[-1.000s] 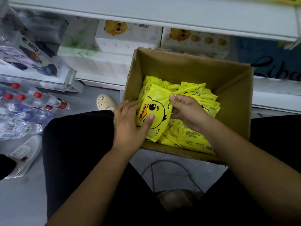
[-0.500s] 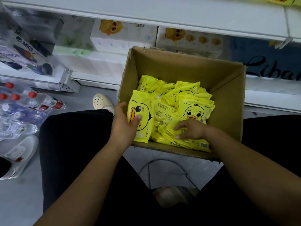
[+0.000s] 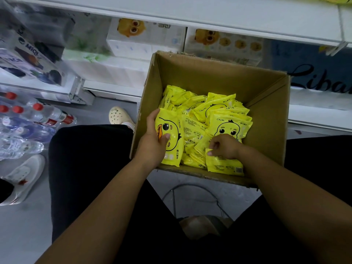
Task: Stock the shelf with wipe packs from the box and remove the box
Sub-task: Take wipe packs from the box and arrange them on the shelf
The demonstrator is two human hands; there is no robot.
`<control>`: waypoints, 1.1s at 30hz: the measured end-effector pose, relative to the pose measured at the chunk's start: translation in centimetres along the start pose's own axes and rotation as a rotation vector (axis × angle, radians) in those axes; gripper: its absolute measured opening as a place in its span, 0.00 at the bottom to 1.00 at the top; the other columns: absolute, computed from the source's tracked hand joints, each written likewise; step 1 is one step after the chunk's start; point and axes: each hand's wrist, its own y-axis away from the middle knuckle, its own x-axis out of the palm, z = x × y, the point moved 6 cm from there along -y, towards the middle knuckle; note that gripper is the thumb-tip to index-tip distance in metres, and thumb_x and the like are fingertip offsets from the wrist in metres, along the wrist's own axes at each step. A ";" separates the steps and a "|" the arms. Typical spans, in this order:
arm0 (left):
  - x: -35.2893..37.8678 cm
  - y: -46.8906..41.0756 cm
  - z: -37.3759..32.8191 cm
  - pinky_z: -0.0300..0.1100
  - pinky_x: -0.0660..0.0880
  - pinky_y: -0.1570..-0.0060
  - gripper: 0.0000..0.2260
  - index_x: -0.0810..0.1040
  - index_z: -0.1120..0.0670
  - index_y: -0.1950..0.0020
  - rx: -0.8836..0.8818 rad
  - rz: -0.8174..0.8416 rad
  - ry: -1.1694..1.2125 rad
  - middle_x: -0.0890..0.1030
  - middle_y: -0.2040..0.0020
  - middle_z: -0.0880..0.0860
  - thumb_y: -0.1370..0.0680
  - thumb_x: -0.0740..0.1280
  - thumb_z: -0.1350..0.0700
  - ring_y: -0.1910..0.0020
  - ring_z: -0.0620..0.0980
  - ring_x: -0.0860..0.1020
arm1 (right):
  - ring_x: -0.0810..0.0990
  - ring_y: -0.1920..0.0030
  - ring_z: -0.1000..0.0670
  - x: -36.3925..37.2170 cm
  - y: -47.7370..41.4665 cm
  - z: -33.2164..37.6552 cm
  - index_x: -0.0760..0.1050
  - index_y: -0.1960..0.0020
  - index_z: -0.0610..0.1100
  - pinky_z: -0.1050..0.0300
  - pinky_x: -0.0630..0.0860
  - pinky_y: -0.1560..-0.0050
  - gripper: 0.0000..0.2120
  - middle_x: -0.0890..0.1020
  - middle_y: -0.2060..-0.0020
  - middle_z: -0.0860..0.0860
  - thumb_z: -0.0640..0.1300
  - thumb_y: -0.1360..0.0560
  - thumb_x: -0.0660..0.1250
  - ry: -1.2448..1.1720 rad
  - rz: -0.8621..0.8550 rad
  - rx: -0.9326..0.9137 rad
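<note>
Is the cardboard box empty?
No, the box holds a heap of yellow wipe packs.

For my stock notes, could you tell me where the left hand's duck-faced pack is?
In the head view, the duck-faced pack stands inside the cardboard box at its near-left corner, gripped by the left hand.

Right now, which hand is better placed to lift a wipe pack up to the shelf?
Left, probably. The left hand grips an upright wipe pack; the right hand only pinches a corner of a flat pack.
</note>
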 end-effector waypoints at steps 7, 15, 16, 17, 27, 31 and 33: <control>-0.3 0.4 -0.3 0.34 0.70 0.65 0.01 0.76 0.52 0.47 0.033 -0.052 0.003 0.81 0.50 0.56 0.17 0.65 0.57 0.57 0.57 0.78 | 0.77 0.56 0.48 -5.0 3.1 2.6 0.80 0.57 0.45 0.54 0.72 0.52 0.08 0.83 0.56 0.36 0.47 0.27 0.77 -0.327 -0.140 -0.100; -0.8 3.5 -2.5 0.35 0.72 0.59 0.17 0.82 0.57 0.47 0.032 -0.063 0.066 0.82 0.50 0.53 0.16 0.61 0.46 0.58 0.41 0.77 | 0.77 0.61 0.56 -8.8 8.8 8.9 0.76 0.52 0.43 0.64 0.74 0.58 0.07 0.80 0.61 0.49 0.46 0.22 0.71 -0.682 -0.453 -0.235; -0.8 4.2 -3.1 0.33 0.71 0.57 0.20 0.83 0.55 0.46 0.021 -0.061 0.110 0.82 0.47 0.49 0.17 0.60 0.42 0.56 0.36 0.78 | 0.77 0.62 0.58 -9.0 9.4 9.3 0.76 0.52 0.42 0.66 0.74 0.58 0.08 0.80 0.63 0.51 0.46 0.22 0.71 -0.737 -0.473 -0.236; -0.7 4.9 -3.7 0.30 0.71 0.56 0.23 0.84 0.53 0.46 0.017 -0.051 0.153 0.82 0.45 0.46 0.20 0.58 0.38 0.53 0.31 0.78 | 0.77 0.63 0.59 -8.9 9.8 9.7 0.77 0.52 0.43 0.67 0.75 0.58 0.08 0.80 0.64 0.52 0.46 0.22 0.71 -0.798 -0.478 -0.235; 2.2 7.9 -4.5 0.46 0.70 0.56 0.17 0.79 0.57 0.64 -0.060 -0.128 0.446 0.74 0.63 0.54 0.20 0.71 0.48 0.61 0.50 0.71 | 0.85 0.48 0.52 -6.3 12.7 11.9 0.80 0.48 0.46 0.52 0.78 0.42 0.11 0.87 0.53 0.51 0.50 0.26 0.75 -0.934 -0.422 -0.190; 0.7 8.5 -3.4 0.50 0.75 0.53 0.14 0.83 0.56 0.59 -0.192 -0.261 0.620 0.79 0.59 0.55 0.21 0.72 0.47 0.57 0.52 0.75 | 0.83 0.45 0.55 -5.3 13.5 12.4 0.76 0.39 0.53 0.55 0.76 0.43 0.25 0.85 0.47 0.55 0.62 0.32 0.74 -0.769 -0.252 -0.231; -0.2 8.7 -3.5 0.58 0.80 0.47 0.11 0.85 0.50 0.60 -0.223 -0.315 0.652 0.84 0.55 0.56 0.20 0.71 0.48 0.53 0.57 0.82 | 0.82 0.43 0.54 -4.1 13.7 12.5 0.75 0.38 0.59 0.54 0.78 0.45 0.29 0.82 0.43 0.53 0.67 0.36 0.74 -0.681 -0.180 -0.216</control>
